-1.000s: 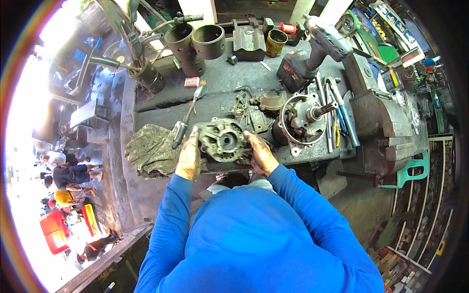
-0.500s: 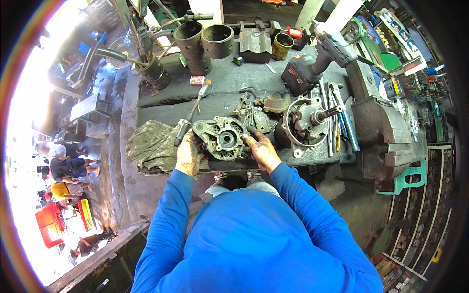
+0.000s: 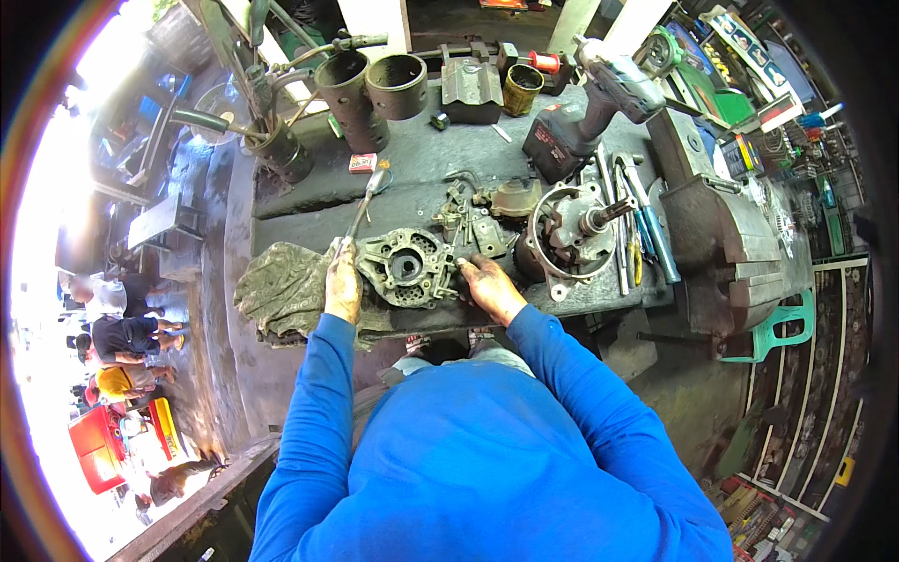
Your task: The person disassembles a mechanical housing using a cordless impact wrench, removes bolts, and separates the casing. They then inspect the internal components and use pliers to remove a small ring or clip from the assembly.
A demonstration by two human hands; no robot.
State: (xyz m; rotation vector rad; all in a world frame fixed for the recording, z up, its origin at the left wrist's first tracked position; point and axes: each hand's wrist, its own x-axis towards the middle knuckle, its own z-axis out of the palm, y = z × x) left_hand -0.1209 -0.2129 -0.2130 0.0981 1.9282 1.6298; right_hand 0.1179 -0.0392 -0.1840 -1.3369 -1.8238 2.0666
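A round, grey cast-metal end cover (image 3: 382,272) with a central bore sits at the bench's near edge, between my two hands. Closed at its left is my left hand (image 3: 343,288), with its fingers around the handle end of a screwdriver-like tool; the tool's thin metal shaft (image 3: 360,217) points away from me. My right hand (image 3: 491,288) has its fingers bent in at the cover's right edge, thumb and fingertips close together there. Greasy small metal parts (image 3: 482,229) lie just beyond that hand. To its right stands an open motor housing (image 3: 560,245) with a shaft sticking out.
A crumpled grey-green cloth (image 3: 281,286) lies left of my left hand. Farther back are two joined metal cylinders (image 3: 351,103), a tool holder (image 3: 283,155) and a cordless impact wrench (image 3: 590,117). Hand tools (image 3: 660,244) and a large vise (image 3: 721,253) flank the right side.
My left hand has moved up onto the tool's dark handle, which showed before. The right fingers have shifted slightly at the cover's edge. The whole view has shifted a little.
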